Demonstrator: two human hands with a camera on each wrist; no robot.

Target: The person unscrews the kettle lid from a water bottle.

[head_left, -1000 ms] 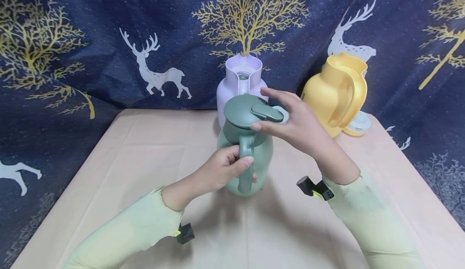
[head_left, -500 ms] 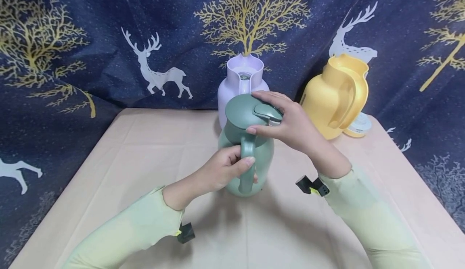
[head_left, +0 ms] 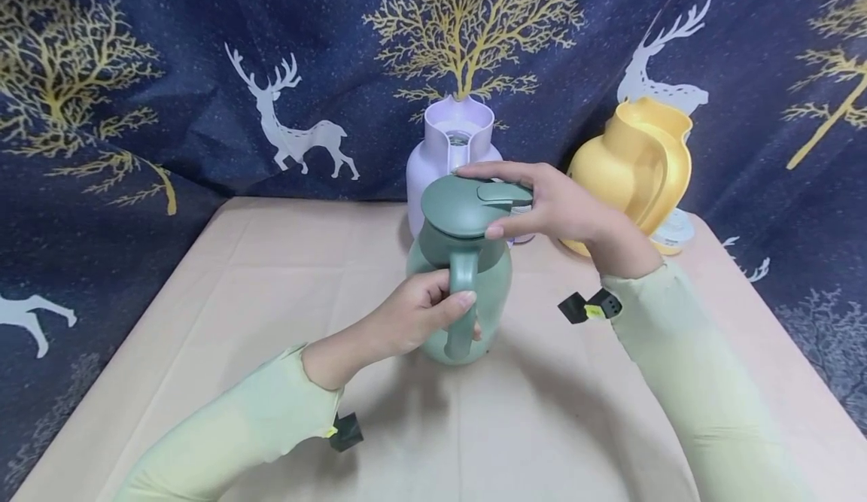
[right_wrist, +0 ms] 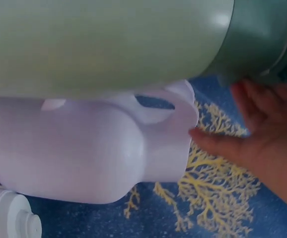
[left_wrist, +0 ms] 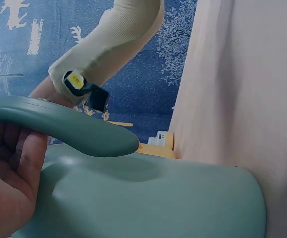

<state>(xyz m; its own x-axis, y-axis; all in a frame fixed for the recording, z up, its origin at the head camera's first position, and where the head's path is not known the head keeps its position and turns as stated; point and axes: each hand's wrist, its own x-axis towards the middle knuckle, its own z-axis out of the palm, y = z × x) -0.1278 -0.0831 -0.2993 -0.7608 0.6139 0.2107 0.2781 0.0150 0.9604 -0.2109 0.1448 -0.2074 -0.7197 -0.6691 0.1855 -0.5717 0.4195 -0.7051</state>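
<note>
A green vacuum jug (head_left: pixel 497 291) stands upright on the table in front of the person. The left hand (head_left: pixel 413 310) wraps round its handle (head_left: pixel 463 276), thumb on the near side; the left wrist view shows the curled fingers under that handle (left_wrist: pixel 64 126). Over the jug's top, the right hand (head_left: pixel 562 201) spans the dark green lid (head_left: pixel 457 205), thumb at the near edge and forefinger across the far edge. The lid sits on the jug's neck, its lever pointing right. In the right wrist view the right hand's (right_wrist: pixel 267 134) fingers reach beside the neck.
Behind the green jug stands a lilac jug (head_left: pixel 423 163) with an uncovered mouth. A yellow jug (head_left: pixel 609 171) is at the back right, with a white-and-yellow lid (head_left: pixel 675 229) beside it. Another small lid (head_left: pixel 523 232) lies behind the right hand. A patterned dark blue cloth (head_left: pixel 305 20) hangs behind.
The right hand has shifted round the lid, its forefinger reaching further left and its wrist rising. The lid's lever has turned slightly. The left hand keeps its hold on the handle.
</note>
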